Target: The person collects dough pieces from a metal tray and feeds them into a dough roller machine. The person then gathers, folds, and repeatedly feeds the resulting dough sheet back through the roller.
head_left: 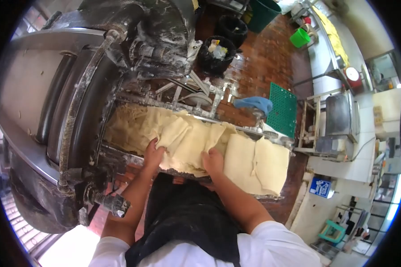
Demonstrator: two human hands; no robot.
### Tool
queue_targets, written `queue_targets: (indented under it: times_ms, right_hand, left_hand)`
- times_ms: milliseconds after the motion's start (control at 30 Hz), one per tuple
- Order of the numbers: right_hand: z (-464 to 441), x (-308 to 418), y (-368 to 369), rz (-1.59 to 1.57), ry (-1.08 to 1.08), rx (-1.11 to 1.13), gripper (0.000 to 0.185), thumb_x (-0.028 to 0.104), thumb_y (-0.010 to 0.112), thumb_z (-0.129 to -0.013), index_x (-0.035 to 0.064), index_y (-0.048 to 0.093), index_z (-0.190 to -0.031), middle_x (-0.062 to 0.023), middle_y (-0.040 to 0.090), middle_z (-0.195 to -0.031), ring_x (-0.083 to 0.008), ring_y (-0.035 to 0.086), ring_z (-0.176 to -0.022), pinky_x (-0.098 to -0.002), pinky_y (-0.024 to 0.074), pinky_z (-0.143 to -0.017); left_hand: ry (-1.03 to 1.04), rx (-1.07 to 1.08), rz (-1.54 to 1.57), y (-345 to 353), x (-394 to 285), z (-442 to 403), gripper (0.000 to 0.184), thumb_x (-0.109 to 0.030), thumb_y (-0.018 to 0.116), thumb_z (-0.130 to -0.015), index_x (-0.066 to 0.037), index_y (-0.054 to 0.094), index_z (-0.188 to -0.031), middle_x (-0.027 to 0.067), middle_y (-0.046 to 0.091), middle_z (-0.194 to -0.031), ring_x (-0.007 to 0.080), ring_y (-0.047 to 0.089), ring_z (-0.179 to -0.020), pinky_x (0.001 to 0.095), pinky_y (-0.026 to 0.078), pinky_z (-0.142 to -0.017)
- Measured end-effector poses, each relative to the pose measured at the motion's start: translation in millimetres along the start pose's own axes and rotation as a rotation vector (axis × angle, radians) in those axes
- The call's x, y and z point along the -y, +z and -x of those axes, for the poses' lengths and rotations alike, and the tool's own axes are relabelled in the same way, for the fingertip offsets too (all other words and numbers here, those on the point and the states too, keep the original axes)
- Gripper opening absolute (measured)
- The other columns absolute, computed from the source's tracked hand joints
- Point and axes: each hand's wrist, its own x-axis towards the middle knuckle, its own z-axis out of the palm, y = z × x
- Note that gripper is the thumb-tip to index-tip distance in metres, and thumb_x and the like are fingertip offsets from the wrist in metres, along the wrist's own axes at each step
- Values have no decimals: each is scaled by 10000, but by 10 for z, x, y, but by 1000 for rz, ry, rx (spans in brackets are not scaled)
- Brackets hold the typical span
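A long run of pale dough (187, 141) lies in folds along a narrow conveyor in front of me. My left hand (153, 153) grips a raised fold of the dough sheet near the roller end, thumb on top. Farther right, my right hand (213, 160) is closed on another fold of the same sheet. Beyond it, a smoother folded slab of dough (256, 164) hangs a little over the conveyor's near edge. Crumpled, torn dough (131, 127) is heaped beside the rollers. The fingertips under the dough are hidden.
A dough sheeter with steel rollers (78, 107) and a threaded rod stands at left. Past the conveyor are a lined bin (216, 53), a blue cloth (253, 103) and a green mat (282, 109) on the tiled floor. A metal stand (327, 120) stands at right.
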Motion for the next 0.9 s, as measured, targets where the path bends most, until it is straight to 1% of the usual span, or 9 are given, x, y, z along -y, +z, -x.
queue_targets:
  times_ms: [100,200,400,500,533,600,700,800,900]
  right_hand:
    - [15,242,-189,-347,106,48,284,250,651,-767,0,518,-746,-168,564,-703,-304,561,-647,-402,443,-615]
    - [-6,801,-457,-228,-6,141,233,214,657,-791,28,520,-759,-71,506,-622,-125,493,-604,-307,424,-571]
    - [29,1180,96,-575,-203,403,186,189,655,-807,18,584,-816,-25,573,-717,-108,500,-657,-289,433,-598]
    - [-115,1162,220,-929,99,689,217,197,652,-814,20,645,-939,-33,652,-843,-132,569,-727,-288,470,-667]
    - [-237,1120,199,-807,166,576,243,219,648,-819,32,658,-975,-42,666,-917,-161,596,-784,-307,481,-717]
    - [-450,993,162,-404,109,212,311,289,664,-820,17,673,-971,-82,679,-963,-169,620,-857,-318,492,-759]
    - [-554,885,251,-305,316,-35,365,346,688,-820,-17,654,-835,-117,664,-767,-204,633,-691,-316,493,-643]
    - [-635,1039,160,-434,440,322,432,385,719,-791,-36,639,-849,-127,660,-759,-207,639,-654,-312,494,-596]
    - [-581,1078,319,-954,585,320,500,431,757,-737,-29,632,-886,-113,643,-734,-213,617,-606,-312,492,-561]
  left_hand:
    - [-9,17,82,-21,7,-2,626,-99,602,-750,41,419,-1332,140,602,-1141,201,578,-1001,294,448,-868]
    - [-23,16,78,-28,-88,19,607,-98,594,-749,40,431,-1318,138,602,-1138,204,579,-1000,294,447,-866]
    - [-219,37,410,-160,-316,124,533,-124,564,-778,-2,475,-1289,135,598,-1144,232,574,-1035,321,440,-902]
    - [-309,166,852,-300,-52,-83,500,-201,567,-815,-18,493,-1275,131,598,-1140,238,571,-1048,343,441,-917]
    - [-318,229,1031,-339,64,-147,495,-235,571,-831,-22,498,-1271,130,598,-1138,239,571,-1051,350,442,-919]
    - [-272,162,958,-214,-329,-27,499,-318,579,-854,-7,517,-1239,132,603,-1141,238,582,-1035,350,454,-901]
    - [-178,77,559,-120,-261,-157,596,-411,624,-843,20,509,-1238,135,599,-1170,237,583,-1055,345,455,-905]
    - [-128,44,253,-56,-364,-129,710,-427,706,-784,51,480,-1257,146,591,-1186,241,574,-1077,337,450,-914]
    - [-124,-20,131,-58,-311,-178,791,-365,803,-699,68,459,-1265,181,573,-1195,249,571,-1072,333,457,-903]
